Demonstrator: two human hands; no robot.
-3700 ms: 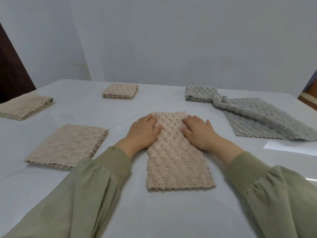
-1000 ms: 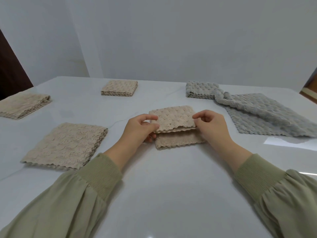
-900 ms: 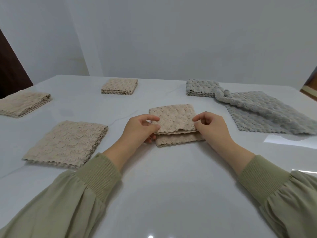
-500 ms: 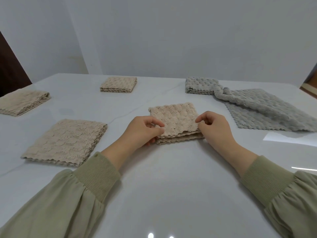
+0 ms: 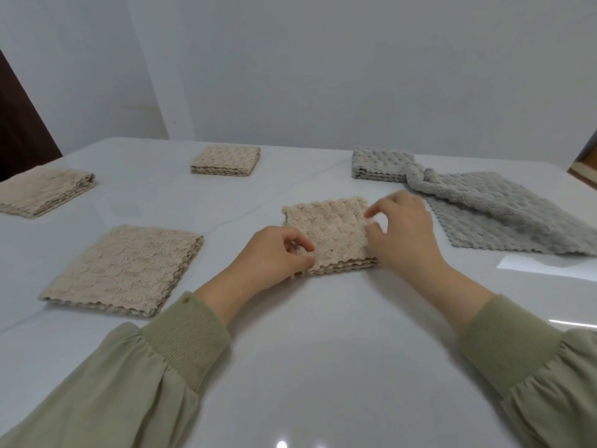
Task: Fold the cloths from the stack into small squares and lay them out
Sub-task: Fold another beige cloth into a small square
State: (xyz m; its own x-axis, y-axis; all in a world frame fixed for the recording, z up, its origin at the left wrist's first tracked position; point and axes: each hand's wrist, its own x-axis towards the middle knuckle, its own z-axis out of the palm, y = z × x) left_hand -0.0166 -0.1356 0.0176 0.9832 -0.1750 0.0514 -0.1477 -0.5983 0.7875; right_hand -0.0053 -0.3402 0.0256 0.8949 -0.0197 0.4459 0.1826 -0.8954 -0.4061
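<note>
A beige textured cloth [image 5: 329, 231] lies folded into a small square at the middle of the white table [image 5: 307, 334]. My left hand [image 5: 274, 253] pinches its near left corner. My right hand [image 5: 403, 234] rests on its right side, fingers bent over the top layer; it is blurred. A stack of beige cloths [image 5: 126, 270], folded larger, lies to the left. A small beige square [image 5: 226, 160] sits at the back. A small grey square [image 5: 381, 164] sits at the back right.
An unfolded grey cloth [image 5: 504, 215] spreads on the right, touching the grey square. Another folded beige pile [image 5: 45, 192] lies at the far left edge. A wall stands behind the table.
The long beige strip has been folded in half toward me into a square. My hands brought the top layer down onto the lower one, and my right hand has moved up onto the cloth.
</note>
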